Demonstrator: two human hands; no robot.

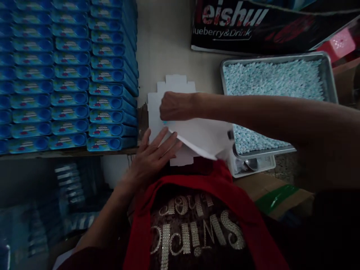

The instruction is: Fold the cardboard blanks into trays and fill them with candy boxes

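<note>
White cut-out card sheets with stepped, tabbed edges (176,80) lie at the table's front edge, in front of me. My right hand (176,106) is closed in a fist over the upper part of the sheets; a small blue spot shows just below it, and what the fingers hold, if anything, is hidden. My left hand (156,154) lies with its fingers spread on the lower left part of the card. One sheet's lower edge (194,147) is lifted and slants down to the right, towards my red apron (180,182).
Stacks of blue packs (70,71) stand on the left. At the right, a metal tray (330,80) holds small pale-blue pieces (270,78). A black printed carton (239,30) is behind it, a white plastic basket (270,165) and a brown carton (258,185) below.
</note>
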